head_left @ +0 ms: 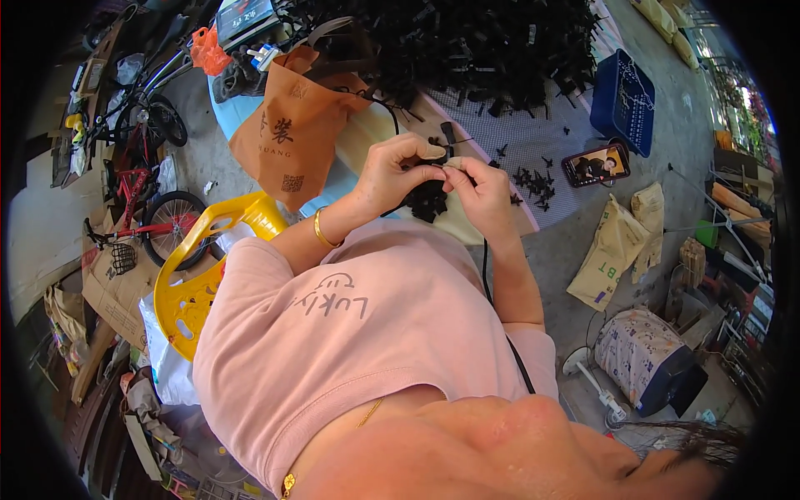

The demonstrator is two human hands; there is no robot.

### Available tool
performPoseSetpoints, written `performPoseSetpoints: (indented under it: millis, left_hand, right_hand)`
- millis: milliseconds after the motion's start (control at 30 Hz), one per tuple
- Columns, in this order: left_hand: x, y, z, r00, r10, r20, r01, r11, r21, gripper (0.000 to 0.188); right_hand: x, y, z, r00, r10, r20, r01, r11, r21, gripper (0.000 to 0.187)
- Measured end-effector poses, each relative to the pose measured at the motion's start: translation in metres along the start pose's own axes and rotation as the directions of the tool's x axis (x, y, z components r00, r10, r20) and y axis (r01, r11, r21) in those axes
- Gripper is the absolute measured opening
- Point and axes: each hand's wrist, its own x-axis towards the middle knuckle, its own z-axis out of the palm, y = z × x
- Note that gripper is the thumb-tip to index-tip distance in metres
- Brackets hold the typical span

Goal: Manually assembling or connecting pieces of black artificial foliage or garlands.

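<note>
My left hand (395, 171), with a gold bangle at the wrist, and my right hand (478, 190) meet in front of my chest, fingertips almost touching. Both are closed in a pinch on a small black plastic part (449, 133), whose dark end sticks up past the fingers. Its exact kind is too small to make out. Beyond my hands spreads a large heap of similar black parts (483, 50). A smaller group of black pieces (535, 187) lies on the mesh-patterned cloth to the right, and more black pieces (427, 200) sit just below my fingers.
An orange-brown bag (292, 125) stands to the left of the heap. On the right are a propped phone (595, 165) and a blue plastic basket (623, 104). A yellow plastic chair (187, 292) is at my left, with a red bicycle (133, 196) farther out.
</note>
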Motion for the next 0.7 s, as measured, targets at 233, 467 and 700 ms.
performPoseSetpoints:
  millis: [233, 467, 700]
  left_hand:
    - [0.002, -0.011, 0.000, 0.978, 0.207, 0.006, -0.202, 0.944, 0.262, 0.024]
    - [0.015, -0.041, 0.001, 0.999, -0.047, 0.010, 0.042, 0.954, 0.297, 0.025]
    - [0.019, -0.059, 0.000, 0.934, 0.086, 0.347, -0.250, 0.850, 0.463, 0.026]
  right_hand:
    - [0.007, 0.028, 0.001, 0.980, 0.183, 0.083, -0.188, 0.980, 0.061, 0.012]
    - [0.075, 0.084, -0.034, 0.933, 0.259, -0.249, -0.308, 0.934, -0.182, 0.032]
    - [0.097, 0.174, -0.032, 0.844, 0.239, -0.481, -0.405, 0.872, -0.276, 0.038]
